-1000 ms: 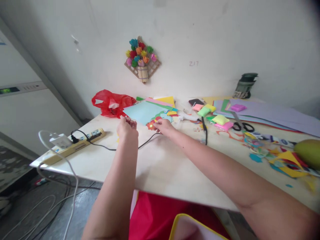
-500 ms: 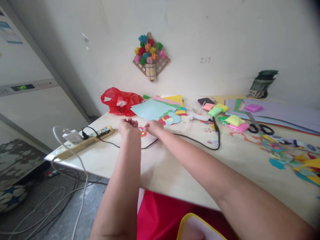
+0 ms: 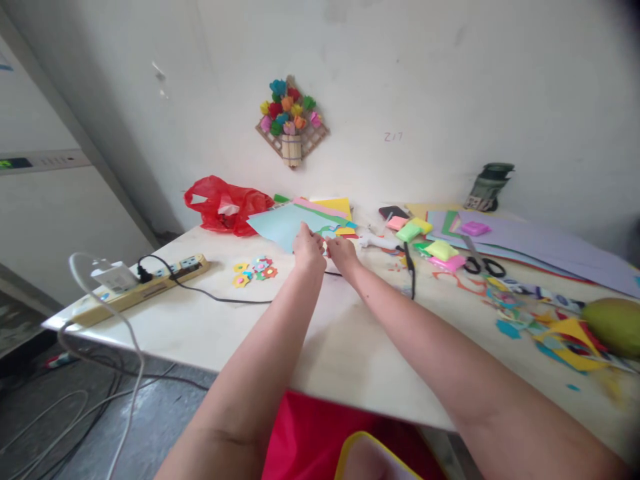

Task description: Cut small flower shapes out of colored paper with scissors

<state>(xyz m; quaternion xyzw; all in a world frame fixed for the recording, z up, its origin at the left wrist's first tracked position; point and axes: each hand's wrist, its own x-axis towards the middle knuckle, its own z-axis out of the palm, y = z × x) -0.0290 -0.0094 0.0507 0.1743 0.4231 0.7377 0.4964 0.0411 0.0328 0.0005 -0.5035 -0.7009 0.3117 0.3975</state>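
Note:
My left hand is closed, its fingers curled together beside the light blue paper sheet. Close to its right, my right hand is closed in a pinch, fingertips nearly meeting those of the left. A small light bit shows between them, too small to name. Cut coloured paper lies behind the hands, partly hidden by them. Several paper flowers with coloured centres lie in a group to the left. The white glue gun rests to the right, near the black cable.
A power strip with plugs and a red plastic bag are at left. Toward the right lie clay packets, scissors, paper sheets, scraps and a green round object. A bottle stands at the back.
Both hands have moved right, from beside the paper flowers to the cut paper pieces. The flower group is now uncovered. The view has shifted right, bringing the green round object in.

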